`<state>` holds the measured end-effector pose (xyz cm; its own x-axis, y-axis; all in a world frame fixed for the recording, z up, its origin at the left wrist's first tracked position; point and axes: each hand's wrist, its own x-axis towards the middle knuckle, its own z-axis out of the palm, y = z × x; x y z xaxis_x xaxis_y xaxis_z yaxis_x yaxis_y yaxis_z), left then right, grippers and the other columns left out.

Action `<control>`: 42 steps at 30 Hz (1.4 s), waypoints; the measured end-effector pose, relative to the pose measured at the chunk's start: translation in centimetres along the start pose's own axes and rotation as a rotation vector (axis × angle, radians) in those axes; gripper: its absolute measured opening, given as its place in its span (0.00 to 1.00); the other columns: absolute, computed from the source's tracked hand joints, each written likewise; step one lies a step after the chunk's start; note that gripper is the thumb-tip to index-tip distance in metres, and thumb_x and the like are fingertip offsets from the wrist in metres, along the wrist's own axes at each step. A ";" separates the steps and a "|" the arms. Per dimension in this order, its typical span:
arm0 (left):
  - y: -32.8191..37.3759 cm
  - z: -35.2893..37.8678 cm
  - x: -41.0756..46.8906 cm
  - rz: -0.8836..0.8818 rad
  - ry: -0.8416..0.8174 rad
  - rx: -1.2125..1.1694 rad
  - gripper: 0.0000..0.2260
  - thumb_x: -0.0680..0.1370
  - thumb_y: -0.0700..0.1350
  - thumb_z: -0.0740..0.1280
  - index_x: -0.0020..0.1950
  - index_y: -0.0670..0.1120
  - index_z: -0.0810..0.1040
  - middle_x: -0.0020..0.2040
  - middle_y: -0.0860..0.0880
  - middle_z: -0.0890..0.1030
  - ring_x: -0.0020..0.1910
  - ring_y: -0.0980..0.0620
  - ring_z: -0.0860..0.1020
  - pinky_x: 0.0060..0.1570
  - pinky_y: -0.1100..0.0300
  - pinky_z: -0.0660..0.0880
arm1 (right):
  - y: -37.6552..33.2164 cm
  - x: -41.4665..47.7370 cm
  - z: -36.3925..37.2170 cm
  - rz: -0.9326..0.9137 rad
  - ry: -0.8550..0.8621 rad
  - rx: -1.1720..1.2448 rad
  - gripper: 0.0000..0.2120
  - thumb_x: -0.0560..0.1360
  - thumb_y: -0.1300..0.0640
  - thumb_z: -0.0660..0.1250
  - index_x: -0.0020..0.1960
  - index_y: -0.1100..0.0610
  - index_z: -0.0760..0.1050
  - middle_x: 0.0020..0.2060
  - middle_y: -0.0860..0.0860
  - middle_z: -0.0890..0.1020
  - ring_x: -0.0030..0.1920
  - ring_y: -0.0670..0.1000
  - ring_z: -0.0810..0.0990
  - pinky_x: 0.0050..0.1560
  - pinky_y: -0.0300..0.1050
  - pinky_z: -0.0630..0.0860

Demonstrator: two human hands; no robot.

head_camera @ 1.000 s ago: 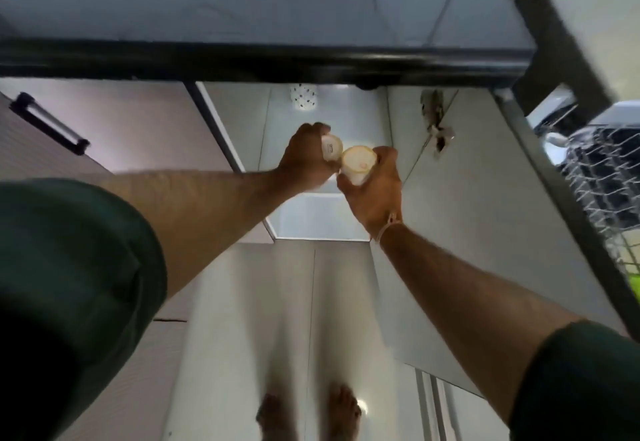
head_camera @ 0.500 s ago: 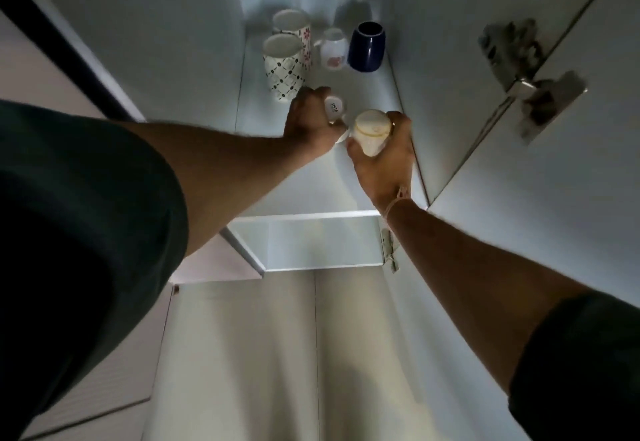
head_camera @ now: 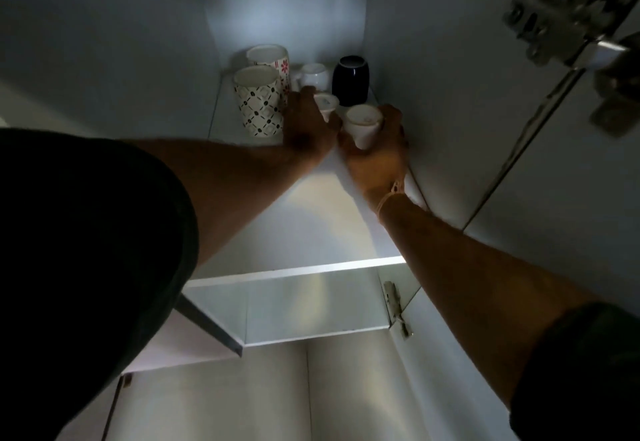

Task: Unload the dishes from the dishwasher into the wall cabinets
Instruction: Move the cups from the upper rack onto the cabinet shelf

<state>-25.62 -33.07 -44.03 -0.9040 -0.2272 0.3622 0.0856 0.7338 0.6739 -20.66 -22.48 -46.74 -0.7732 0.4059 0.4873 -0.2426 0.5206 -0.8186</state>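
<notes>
Both my arms reach up into an open white wall cabinet. My left hand (head_camera: 306,125) grips a small white cup (head_camera: 326,104), and my right hand (head_camera: 377,153) grips a second small white cup (head_camera: 363,124) just to its right. Both cups are at the level of the cabinet shelf (head_camera: 311,219); I cannot tell whether they touch it. Behind my hands on the shelf stand a diamond-patterned mug (head_camera: 258,103), a red-flowered mug (head_camera: 270,58), a small white cup (head_camera: 316,75) and a dark blue cup (head_camera: 350,78).
The open cabinet door (head_camera: 561,198) stands on the right, with a metal hinge (head_camera: 568,25) at its top and another hinge (head_camera: 394,305) lower down. The cabinet's right wall runs close beside my right hand. White cabinet fronts lie below.
Both hands have carried the two small cups deeper into the cabinet, close to the mugs at the back. The view has tilted up from the floor and dishwasher rack.
</notes>
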 end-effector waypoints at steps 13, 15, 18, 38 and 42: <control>-1.5 1.5 -0.1 0.004 0.134 -0.143 0.25 0.73 0.44 0.71 0.69 0.42 0.71 0.63 0.41 0.77 0.63 0.41 0.74 0.64 0.49 0.71 | 0.2 0.4 -0.2 0.064 -0.089 -0.016 0.31 0.64 0.38 0.71 0.62 0.49 0.68 0.54 0.51 0.81 0.53 0.56 0.81 0.52 0.49 0.79; -1.4 1.4 0.3 -0.016 0.125 -0.133 0.27 0.74 0.45 0.70 0.72 0.43 0.69 0.65 0.41 0.77 0.65 0.40 0.74 0.65 0.51 0.71 | 0.3 0.5 -0.3 0.060 -0.108 -0.024 0.31 0.66 0.41 0.74 0.63 0.49 0.68 0.55 0.51 0.81 0.53 0.56 0.81 0.53 0.48 0.78; -1.4 1.4 0.5 -0.041 0.106 -0.065 0.27 0.76 0.46 0.69 0.74 0.45 0.67 0.66 0.40 0.76 0.65 0.39 0.72 0.64 0.53 0.69 | 0.2 0.5 -0.4 0.058 -0.125 -0.042 0.31 0.67 0.44 0.75 0.64 0.50 0.66 0.56 0.52 0.81 0.54 0.56 0.81 0.55 0.50 0.78; -0.5 0.8 0.4 -0.090 0.031 -0.015 0.31 0.77 0.44 0.68 0.78 0.51 0.61 0.65 0.37 0.74 0.63 0.38 0.74 0.61 0.52 0.72 | -0.2 0.4 -0.1 0.084 -0.200 -0.160 0.29 0.67 0.37 0.72 0.59 0.49 0.64 0.54 0.51 0.77 0.55 0.56 0.78 0.59 0.56 0.75; -0.4 0.4 -0.3 -0.090 -0.004 -0.001 0.36 0.75 0.41 0.70 0.80 0.50 0.58 0.69 0.36 0.72 0.66 0.39 0.71 0.64 0.53 0.69 | 0.2 0.7 0.0 0.063 -0.212 -0.215 0.34 0.66 0.35 0.71 0.66 0.47 0.66 0.59 0.53 0.74 0.60 0.56 0.74 0.62 0.54 0.72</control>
<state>-25.50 -33.07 -44.68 -0.9095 -0.2903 0.2975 0.0040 0.7096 0.7046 -21.23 -22.10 -46.58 -0.8931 0.2887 0.3451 -0.0784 0.6554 -0.7512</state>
